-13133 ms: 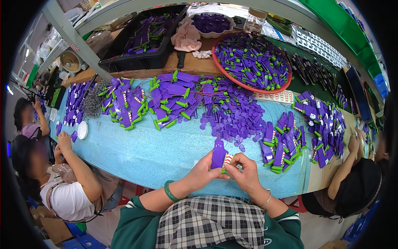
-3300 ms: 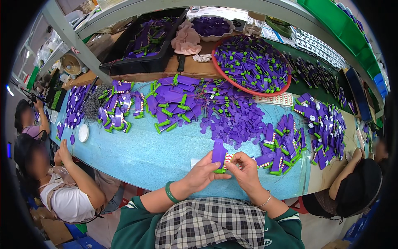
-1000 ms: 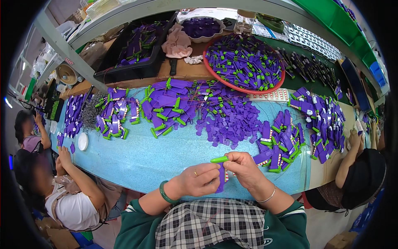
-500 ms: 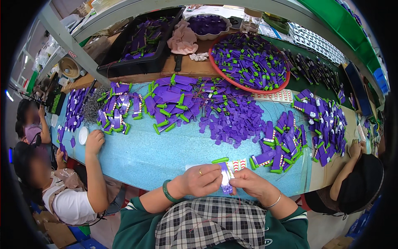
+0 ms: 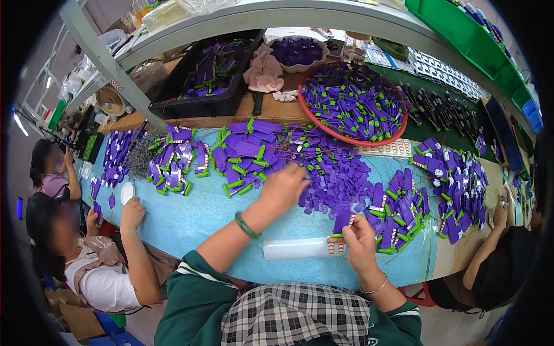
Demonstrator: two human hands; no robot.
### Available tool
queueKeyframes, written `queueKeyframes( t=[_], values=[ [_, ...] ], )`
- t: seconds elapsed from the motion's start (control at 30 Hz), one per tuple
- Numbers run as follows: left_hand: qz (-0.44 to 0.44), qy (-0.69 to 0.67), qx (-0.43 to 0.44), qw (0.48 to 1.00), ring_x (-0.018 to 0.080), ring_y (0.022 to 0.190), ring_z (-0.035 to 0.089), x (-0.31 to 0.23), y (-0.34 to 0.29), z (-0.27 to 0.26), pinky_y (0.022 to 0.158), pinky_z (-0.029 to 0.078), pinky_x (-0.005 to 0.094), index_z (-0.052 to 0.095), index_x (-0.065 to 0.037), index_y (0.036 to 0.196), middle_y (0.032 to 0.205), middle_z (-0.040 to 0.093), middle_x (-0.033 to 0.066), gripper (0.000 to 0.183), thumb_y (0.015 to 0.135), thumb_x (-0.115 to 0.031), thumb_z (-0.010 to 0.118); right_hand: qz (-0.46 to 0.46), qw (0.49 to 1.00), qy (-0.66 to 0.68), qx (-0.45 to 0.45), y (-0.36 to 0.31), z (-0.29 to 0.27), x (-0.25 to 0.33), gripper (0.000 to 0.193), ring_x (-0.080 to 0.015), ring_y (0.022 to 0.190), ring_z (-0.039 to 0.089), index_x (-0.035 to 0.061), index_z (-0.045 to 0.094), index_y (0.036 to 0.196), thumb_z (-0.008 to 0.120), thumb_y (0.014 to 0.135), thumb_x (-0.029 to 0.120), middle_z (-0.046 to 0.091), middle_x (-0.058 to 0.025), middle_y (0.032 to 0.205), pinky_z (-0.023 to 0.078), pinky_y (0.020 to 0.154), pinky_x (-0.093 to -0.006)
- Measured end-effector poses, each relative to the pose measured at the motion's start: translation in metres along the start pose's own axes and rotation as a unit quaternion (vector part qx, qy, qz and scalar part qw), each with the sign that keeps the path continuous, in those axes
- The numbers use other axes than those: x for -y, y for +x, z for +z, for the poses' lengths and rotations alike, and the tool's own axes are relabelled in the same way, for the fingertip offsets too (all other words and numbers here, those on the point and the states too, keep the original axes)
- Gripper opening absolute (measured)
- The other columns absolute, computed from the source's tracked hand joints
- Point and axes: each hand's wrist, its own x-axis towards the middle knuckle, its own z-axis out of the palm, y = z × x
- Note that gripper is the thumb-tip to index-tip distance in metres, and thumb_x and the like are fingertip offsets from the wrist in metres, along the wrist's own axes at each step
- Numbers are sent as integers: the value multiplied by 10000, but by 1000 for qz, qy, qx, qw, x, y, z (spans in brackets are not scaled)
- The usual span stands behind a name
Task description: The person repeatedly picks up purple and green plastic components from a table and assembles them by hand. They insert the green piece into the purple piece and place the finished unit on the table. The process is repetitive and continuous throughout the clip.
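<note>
My right hand [image 5: 360, 241] is closed on a flat purple piece [image 5: 343, 220] with a green end and a striped edge, held above the near side of the blue table. My left hand [image 5: 281, 189] reaches over the left edge of a heap of small purple pieces [image 5: 337, 173]. Its fingers are bent together, and what they pinch, if anything, is hidden. Below my right hand lies a white strip [image 5: 295, 249] with red-striped stickers [image 5: 336, 248] at its right end. Large purple sheets with green tubes [image 5: 245, 147] lie just beyond my left hand.
Finished-looking purple-and-green pieces [image 5: 398, 210] are heaped at the right. Behind stand a red basket [image 5: 303, 109] full of them and a black tray [image 5: 190, 106]. A grey shelf beam [image 5: 242, 26] crosses overhead. Co-workers sit at the left [image 5: 101, 277] and right [image 5: 502, 271].
My hands have parted. The left has moved away to the purple heap; the right has shifted slightly right and away with a purple piece. The white strip is now uncovered.
</note>
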Motion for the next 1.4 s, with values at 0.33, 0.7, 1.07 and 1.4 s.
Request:
queueKeyframes(
  t=[0.33, 0.7, 1.07, 1.4],
  values=[
    [-46, 17, -35, 998, 244, 680, 634, 15, -11, -11, 596, 529, 334, 620, -26, 949, 879, 609, 92, 168, 791, -59, 668, -77, 986, -128, 69, -4, -6, 8, 423, -93, 886, 542, -18, 525, 1270, 504, 855, -94, 471, -52, 1014, 548, 746, -240],
    [-223, -617, 26, 754, 187, 849, 661, -47, -87, -3, 735, 564, 305, 585, 15, 1003, 923, 668, 126, 128, 881, 48, 565, -202, 941, -270, 23, -6, 14, 3, 480, -111, 686, 512, 122, 636, 1206, 653, 770, -78, 505, -29, 800, 437, 599, -236],
    [-292, -624, 77, 721, 185, 838, 662, -47, -110, 1, 763, 575, 310, 616, 52, 1002, 921, 665, 120, 124, 889, 13, 582, -97, 916, -370, 117, -14, -8, 21, 485, -171, 629, 490, 166, 685, 1141, 688, 707, -51, 500, -58, 696, 412, 584, -301],
    [-299, -540, 190, 763, 93, 811, 617, -65, -114, -2, 741, 505, 234, 637, 14, 1011, 890, 662, 42, 161, 856, -27, 647, 62, 963, -182, 187, -17, -5, 3, 443, -153, 790, 586, 76, 662, 1139, 736, 718, -40, 619, -61, 904, 492, 719, -289]
  ],
)
